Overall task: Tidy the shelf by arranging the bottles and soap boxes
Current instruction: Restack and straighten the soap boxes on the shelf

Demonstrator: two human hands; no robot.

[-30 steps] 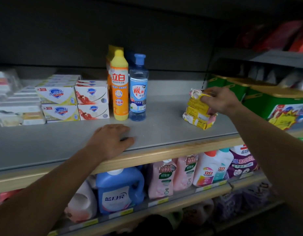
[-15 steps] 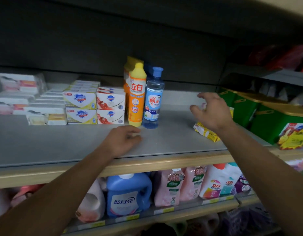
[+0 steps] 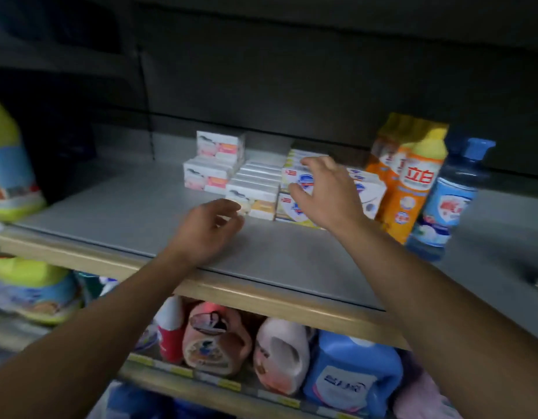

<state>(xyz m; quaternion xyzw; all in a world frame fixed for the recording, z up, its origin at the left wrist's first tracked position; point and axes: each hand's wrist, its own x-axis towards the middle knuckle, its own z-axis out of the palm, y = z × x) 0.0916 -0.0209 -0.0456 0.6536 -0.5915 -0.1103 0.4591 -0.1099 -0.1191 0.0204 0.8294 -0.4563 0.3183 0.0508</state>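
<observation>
Smooth grey shelf (image 3: 116, 213), pale wood-look front lip. Cardboard soap boxes (image 3: 255, 192) stacked mid-shelf; orange bottle (image 3: 412, 189) and clear blue bottle (image 3: 449, 201) upright just right of them. Left hand (image 3: 207, 231) loosely curled, empty, near the front box. Right hand (image 3: 325, 192) spread wide before the stack; contact unclear. Open shelf left of the boxes.

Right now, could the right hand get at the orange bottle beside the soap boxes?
Probably yes: the right hand hovers open over the soap boxes, and the orange bottle stands just right, nothing between.
</observation>
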